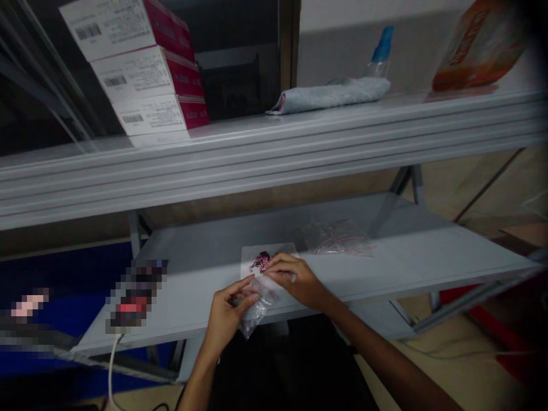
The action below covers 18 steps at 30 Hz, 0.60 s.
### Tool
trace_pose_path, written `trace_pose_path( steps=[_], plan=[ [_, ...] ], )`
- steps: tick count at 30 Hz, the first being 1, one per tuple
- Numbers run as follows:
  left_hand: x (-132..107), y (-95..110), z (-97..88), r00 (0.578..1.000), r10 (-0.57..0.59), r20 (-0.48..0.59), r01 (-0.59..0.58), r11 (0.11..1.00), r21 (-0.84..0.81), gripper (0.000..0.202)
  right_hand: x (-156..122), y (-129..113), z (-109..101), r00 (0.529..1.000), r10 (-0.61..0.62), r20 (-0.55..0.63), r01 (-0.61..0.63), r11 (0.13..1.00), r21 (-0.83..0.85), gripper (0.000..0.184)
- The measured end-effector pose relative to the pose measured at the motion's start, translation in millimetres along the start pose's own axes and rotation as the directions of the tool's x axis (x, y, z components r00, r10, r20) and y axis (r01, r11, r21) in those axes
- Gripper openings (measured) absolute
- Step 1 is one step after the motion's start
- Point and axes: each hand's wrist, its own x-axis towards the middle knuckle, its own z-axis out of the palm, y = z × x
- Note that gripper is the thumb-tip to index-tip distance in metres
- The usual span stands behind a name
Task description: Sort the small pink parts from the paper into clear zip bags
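Observation:
My left hand [231, 305] is closed on a small clear plastic bag [258, 305], which hangs over the table's front edge with its lower corner pointing down. Just to the right, my right hand [295, 277] has its fingers bent together at a heap of small pink and dark pieces [261, 261]. What its fingertips hold, if anything, is too small to make out. The pieces lie on a white sheet [248, 251] on the grey table, partly hidden by the right hand.
Clear bags with thin pinkish strands [338, 237] lie behind to the right. A blurred-out device with a white cable [112, 365] is at the left. Above the table runs a shelf [257, 160] bearing stacked boxes [145, 85], a folded cloth [329, 96], a spray bottle [381, 54] and an orange pack [475, 51].

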Motion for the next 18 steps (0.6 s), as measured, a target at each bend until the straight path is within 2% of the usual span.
trace_pose_path(
  steps=[3, 6, 9, 13, 18],
  plan=[
    [-2.2, 4.6, 1.1, 0.997, 0.064, -0.039, -0.062, 0.997, 0.043, 0.041, -2.5, 19.8, -15.2, 0.987, 0.084, -0.139, -0.118, 0.960, -0.256, 0.019],
    [-4.1, 8.4, 4.3, 0.991, 0.123, -0.049, -0.117, 0.986, 0.115, 0.034, -6.0, 41.5, -21.7, 0.995, 0.056, -0.079, -0.086, 0.889, -0.449, 0.030],
    [-4.0, 8.6, 8.9, 0.989, 0.136, -0.055, -0.125, 0.977, 0.175, 0.033, -4.9, 54.4, -18.5, 0.999, 0.037, 0.009, -0.026, 0.831, -0.556, 0.040],
    [-2.9, 7.8, 12.6, 0.986, 0.162, -0.047, -0.151, 0.969, 0.194, 0.034, 3.5, 57.5, -16.5, 0.991, 0.032, 0.129, 0.056, 0.781, -0.622, 0.047],
    [-2.2, 10.5, 11.3, 0.989, 0.129, -0.074, -0.116, 0.981, 0.156, 0.033, 10.1, 57.0, -21.8, 0.971, -0.019, 0.236, 0.153, 0.813, -0.562, 0.055]
  ],
)
